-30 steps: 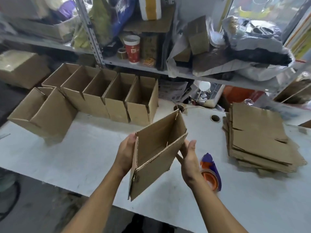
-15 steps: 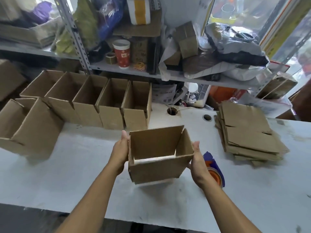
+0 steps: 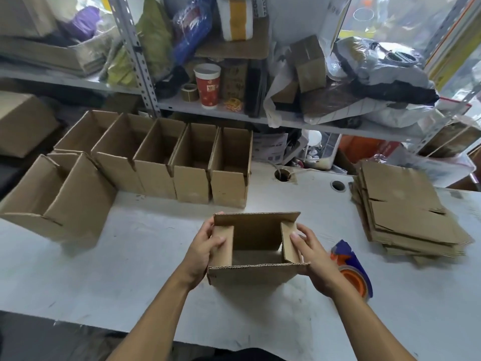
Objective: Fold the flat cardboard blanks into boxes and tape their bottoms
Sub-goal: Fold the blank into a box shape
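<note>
The left hand (image 3: 205, 246) grips the left end of the box (image 3: 253, 256), thumb pressing the left small flap (image 3: 223, 244) inward. The right hand (image 3: 311, 252) grips the opposite end, fingers pushing the right small flap (image 3: 289, 242) inward. The box sits between the two hands, squared open, its bottom facing up. Both long flaps stand unfolded: one beyond the fingers, one on the near side toward the wrists.

Step in hand: closing the bottom, small flaps first. Judged next move: fold the two long flaps down over the small flaps until their edges meet, and hold them flat. Taping then calls for the tape gun (image 3: 351, 269), lying just beside the right hand on its outer side. More blanks (image 3: 406, 212) lie stacked farther right; finished boxes (image 3: 166, 162) stand beyond the left hand.
</note>
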